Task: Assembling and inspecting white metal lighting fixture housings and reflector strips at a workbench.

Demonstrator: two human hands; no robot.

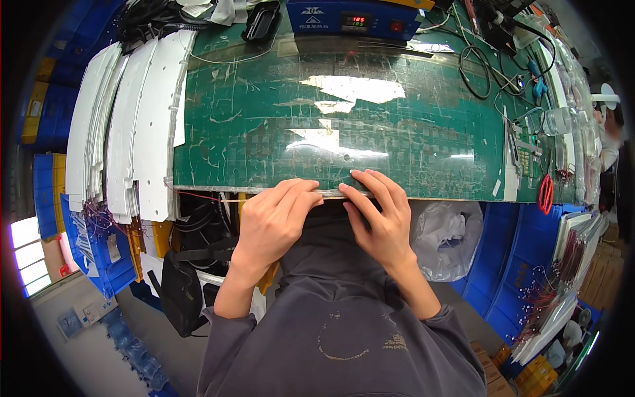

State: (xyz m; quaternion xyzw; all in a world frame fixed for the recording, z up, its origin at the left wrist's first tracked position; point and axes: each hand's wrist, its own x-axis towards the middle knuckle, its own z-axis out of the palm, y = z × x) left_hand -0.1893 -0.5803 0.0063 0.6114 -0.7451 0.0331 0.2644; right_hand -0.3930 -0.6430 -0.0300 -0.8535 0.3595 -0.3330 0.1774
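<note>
My left hand is at the near edge of the green work mat, its fingertips pressed together. Whatever lies in that pinch, if anything, is hidden or too small to name. Close beside it, my right hand rests at the same edge, fingers curved and apart, with nothing visible in them. A thin red wire runs along the edge left of my left hand. Torn pale patches mark the scratched mat beyond my hands.
White panels are stacked at the left. A blue heating unit with a lit display stands at the back. Cables, a green circuit board and red-handled scissors lie right. A clear plastic bag hangs below the edge.
</note>
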